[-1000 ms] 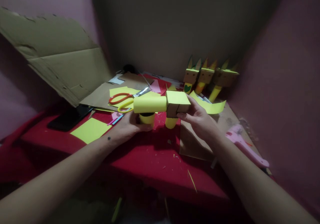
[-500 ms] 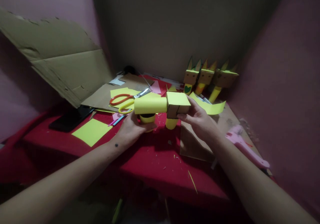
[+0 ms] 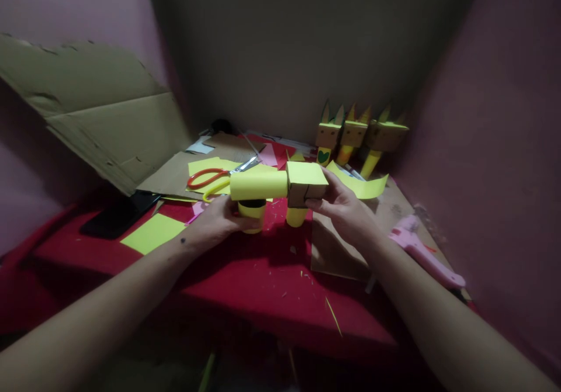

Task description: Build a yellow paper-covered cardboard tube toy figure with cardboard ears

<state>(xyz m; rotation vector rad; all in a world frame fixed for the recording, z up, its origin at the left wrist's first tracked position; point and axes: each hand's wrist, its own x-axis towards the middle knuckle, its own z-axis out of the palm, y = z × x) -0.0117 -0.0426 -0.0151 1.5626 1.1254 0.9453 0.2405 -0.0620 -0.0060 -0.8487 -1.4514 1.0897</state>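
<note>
A small cardboard box with a yellow paper top point(image 3: 306, 174) is held at its right side by my right hand point(image 3: 350, 214), fingers behind and thumb in front. From its left side a yellow paper tube point(image 3: 258, 185) sticks out level. Beneath the box stands another yellow tube point(image 3: 296, 217). My left hand point(image 3: 214, 219) is closed on a short yellow cup-like tube point(image 3: 253, 219) with a dark opening, under the left end of the level tube. Scissors with red and yellow handles point(image 3: 208, 179) lie just behind my left hand.
Three cardboard figures with pointed ears point(image 3: 329, 136) stand at the back right. A pink glue gun point(image 3: 423, 255) lies right, a cardboard sheet point(image 3: 335, 252) beneath my right hand. Left are a black phone point(image 3: 118, 215), a yellow sheet point(image 3: 153, 234) and a large cardboard flap point(image 3: 114, 129).
The view has shifted slightly, so most things appear a little further left. My left hand has slid slightly left against the short tube; my right hand keeps its grip on the box.
</note>
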